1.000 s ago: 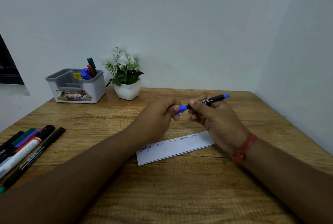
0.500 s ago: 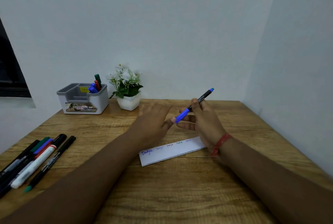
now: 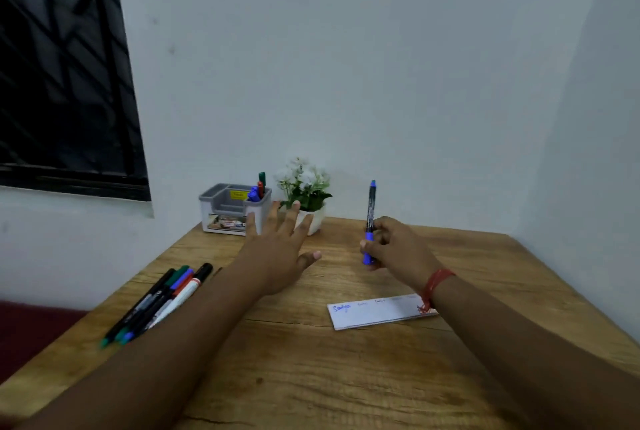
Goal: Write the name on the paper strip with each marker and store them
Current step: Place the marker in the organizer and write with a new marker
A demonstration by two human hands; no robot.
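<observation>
**A:** So where's the blue marker [image 3: 369,221] right now? Capped?

**B:** Looks capped. The right hand [image 3: 391,246] has its grip pinched round the lower barrel, long axis nearly upright. The organizer [image 3: 227,209] sits far-left of it, well apart (the left hand [image 3: 277,249], fingers spread and holding nothing, hovers nearer). Paper strip [image 3: 375,312] lies on the surface near the right wrist.

A wooden table [image 3: 346,377] with a pronounced grain fills the lower part of the view, pushed into a corner where two plain white walls [image 3: 381,66] meet. On the left wall, a dark window [image 3: 62,66] with a black frame and a crossing grille sits above a white sill. A strip of dark red floor [image 3: 31,329] shows beside the table's left edge. The light is soft and even.
</observation>
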